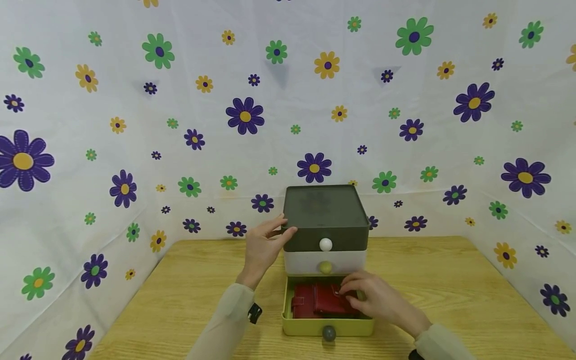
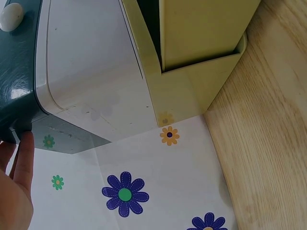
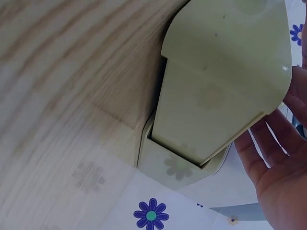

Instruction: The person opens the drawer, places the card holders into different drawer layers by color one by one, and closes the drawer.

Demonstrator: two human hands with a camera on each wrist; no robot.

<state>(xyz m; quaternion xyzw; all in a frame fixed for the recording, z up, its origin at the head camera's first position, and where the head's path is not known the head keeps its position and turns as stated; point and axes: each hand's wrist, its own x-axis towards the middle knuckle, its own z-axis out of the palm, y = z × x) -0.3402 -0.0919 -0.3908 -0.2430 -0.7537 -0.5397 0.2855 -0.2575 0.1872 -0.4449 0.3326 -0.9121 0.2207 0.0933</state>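
Note:
A small drawer unit with a dark top tier [image 1: 326,207], a white middle drawer [image 1: 301,262] and a yellow-green bottom drawer [image 1: 306,327] stands on the table. The bottom drawer is pulled out. Inside it, a red wallet [image 1: 326,302] with a clasp lies against another flat red leather-like item [image 1: 302,300] that has a strap. My left hand [image 1: 263,245] touches the unit's upper left front corner with fairly straight fingers. Over the drawer's right wall, my right hand [image 1: 371,295] reaches to the wallet's right end. Whether it pinches the wallet is hidden.
The unit stands on a wooden table [image 1: 202,295], with a flower-print sheet [image 1: 189,125] hanging behind and at both sides. Round knobs stick out at the front, the lowest a grey knob [image 1: 329,333] on the pulled-out drawer.

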